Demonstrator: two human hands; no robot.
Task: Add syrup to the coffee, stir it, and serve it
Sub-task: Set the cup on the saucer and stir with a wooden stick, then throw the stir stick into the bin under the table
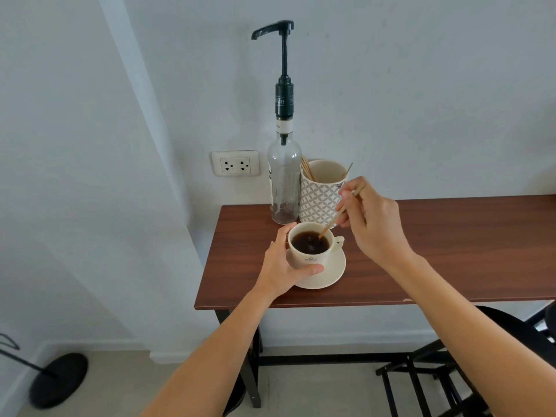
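A cream coffee cup full of dark coffee stands on a cream saucer near the left front of the brown table. My left hand wraps around the cup's left side, thumb across its front. My right hand pinches a thin wooden stir stick whose lower tip dips into the coffee. Behind the cup stands a clear syrup bottle with a tall dark pump, its spout pointing left.
A patterned mug holding several wooden sticks stands right of the bottle, against the wall. A wall socket sits left of the bottle. A dark chair stands under the table's right part; a black stand base lies on the floor at left.
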